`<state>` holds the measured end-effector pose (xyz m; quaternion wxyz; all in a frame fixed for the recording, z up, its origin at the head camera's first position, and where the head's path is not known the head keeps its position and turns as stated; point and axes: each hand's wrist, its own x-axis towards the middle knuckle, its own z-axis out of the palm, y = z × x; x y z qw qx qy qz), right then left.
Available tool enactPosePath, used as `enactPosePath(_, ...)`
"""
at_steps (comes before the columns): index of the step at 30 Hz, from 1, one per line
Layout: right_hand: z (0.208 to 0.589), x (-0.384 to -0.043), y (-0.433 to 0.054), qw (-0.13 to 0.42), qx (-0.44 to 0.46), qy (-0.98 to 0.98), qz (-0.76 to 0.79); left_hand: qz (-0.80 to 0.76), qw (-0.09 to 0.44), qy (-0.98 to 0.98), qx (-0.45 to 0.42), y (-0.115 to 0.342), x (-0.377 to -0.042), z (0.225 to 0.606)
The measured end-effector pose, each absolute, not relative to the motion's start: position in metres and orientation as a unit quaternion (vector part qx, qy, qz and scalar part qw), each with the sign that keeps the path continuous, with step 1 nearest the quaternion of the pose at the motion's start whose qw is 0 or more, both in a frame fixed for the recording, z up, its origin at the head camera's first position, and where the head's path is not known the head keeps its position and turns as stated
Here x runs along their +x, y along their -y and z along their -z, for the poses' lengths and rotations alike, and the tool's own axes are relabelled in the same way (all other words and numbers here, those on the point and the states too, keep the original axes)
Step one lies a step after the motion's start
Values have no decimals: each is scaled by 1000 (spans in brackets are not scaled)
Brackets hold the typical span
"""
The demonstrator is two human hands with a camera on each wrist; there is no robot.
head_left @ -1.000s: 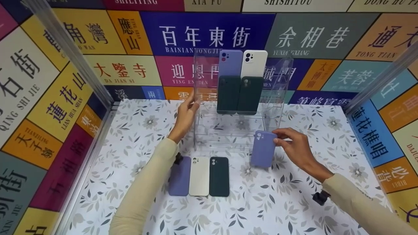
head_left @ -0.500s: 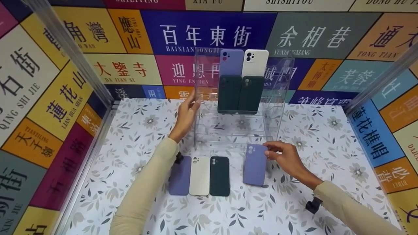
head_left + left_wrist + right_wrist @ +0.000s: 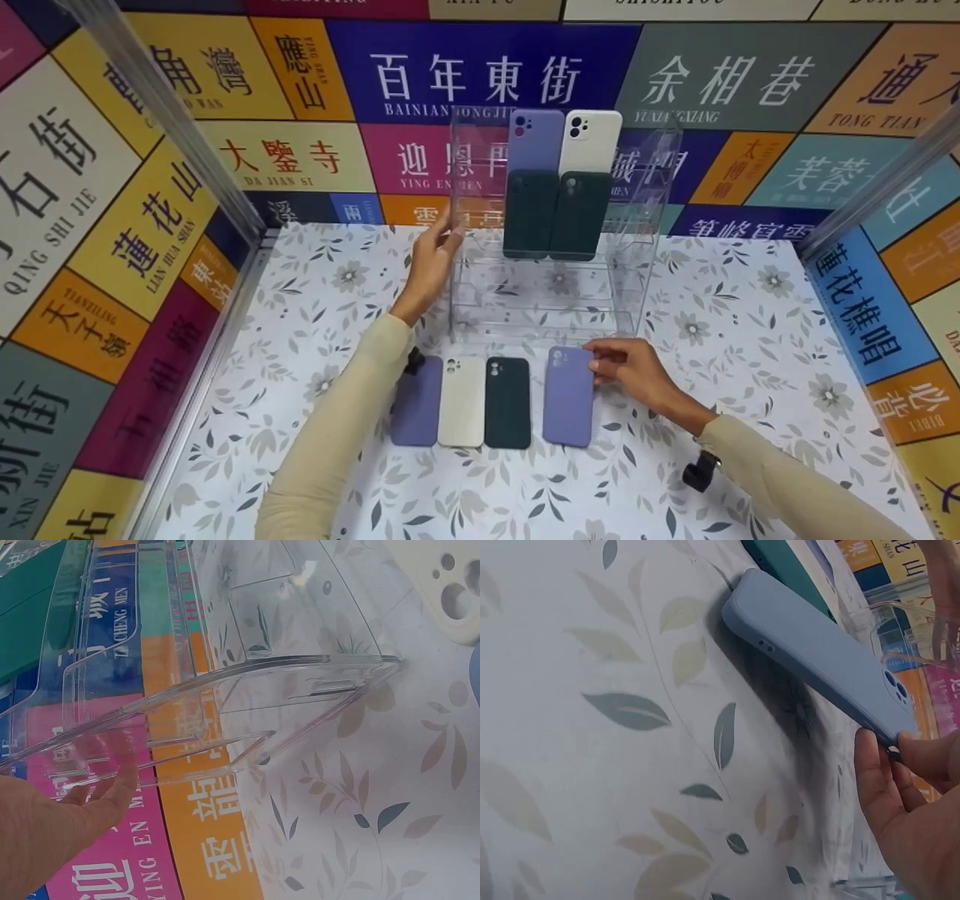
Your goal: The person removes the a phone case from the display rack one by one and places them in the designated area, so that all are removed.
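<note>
My right hand [image 3: 634,379] pinches a purple phone case [image 3: 568,401] by its upper right corner, close over the floral tablecloth. The right wrist view shows the case [image 3: 810,645] tilted, a shadow beneath it, thumb and fingers at its camera end. My left hand [image 3: 429,270] holds the left side of a clear tiered display stand [image 3: 536,307]; the left wrist view shows fingers through the clear panel. Left of the held case lie a dark green case [image 3: 508,405], a white case [image 3: 461,405] and another purple case [image 3: 416,405] in a row.
On the stand's upper tiers stand a purple case [image 3: 536,139], a white case [image 3: 592,142] and two dark green cases [image 3: 577,217]. Walls with colourful Chinese lettering [image 3: 480,67] enclose the table at the back and sides.
My right hand has brought the purple case left and toward me, down beside the row of cases. My left hand has stayed on the stand.
</note>
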<state>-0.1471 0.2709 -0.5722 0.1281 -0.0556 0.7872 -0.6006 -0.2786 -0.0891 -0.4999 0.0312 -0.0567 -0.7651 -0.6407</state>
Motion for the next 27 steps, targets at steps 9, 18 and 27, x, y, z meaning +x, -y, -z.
enactPosePath(9,585,-152,-260,148,-75,-782,601,641,41,764,-59,89,-280,499)
enactPosePath(18,599,-155,-253,137,-90,-787,595,653,44,754,-57,90,-279,500)
enactPosePath(27,605,-156,-248,120,-105,-810,564,641,39,765,-48,89,-278,500)
